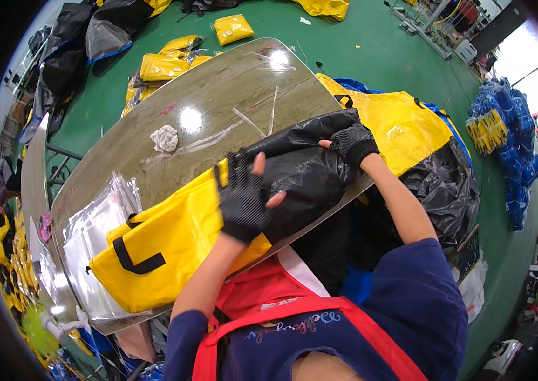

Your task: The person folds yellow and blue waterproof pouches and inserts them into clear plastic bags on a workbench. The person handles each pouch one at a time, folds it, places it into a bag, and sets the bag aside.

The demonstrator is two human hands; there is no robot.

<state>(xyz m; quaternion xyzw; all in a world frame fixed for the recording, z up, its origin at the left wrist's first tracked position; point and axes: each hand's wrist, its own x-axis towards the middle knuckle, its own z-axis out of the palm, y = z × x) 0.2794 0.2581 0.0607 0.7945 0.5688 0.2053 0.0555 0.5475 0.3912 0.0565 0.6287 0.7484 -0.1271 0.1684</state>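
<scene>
A folded yellow and black bag-like piece of shiny coated fabric [180, 235] lies slantwise across the table, its yellow part to the left and its black part to the right. Black strap strips are on the yellow end. My left hand [243, 197], in a black fingerless glove, is spread open over the place where yellow meets black, slightly blurred. At the far right end of the black part, my right hand [353, 143] in a matching glove grips the fabric. Its thumb points left; the other fingertips are hidden.
Clear plastic bags [91, 244] lie at the left of the wooden-topped table [154, 127]. A crumpled white wad [165, 139] and clear strips are beyond the fabric. Another yellow piece [405, 127] hangs at the right edge. Wrapped yellow packs [164, 66] and blue bundles [504, 140] stand farther off.
</scene>
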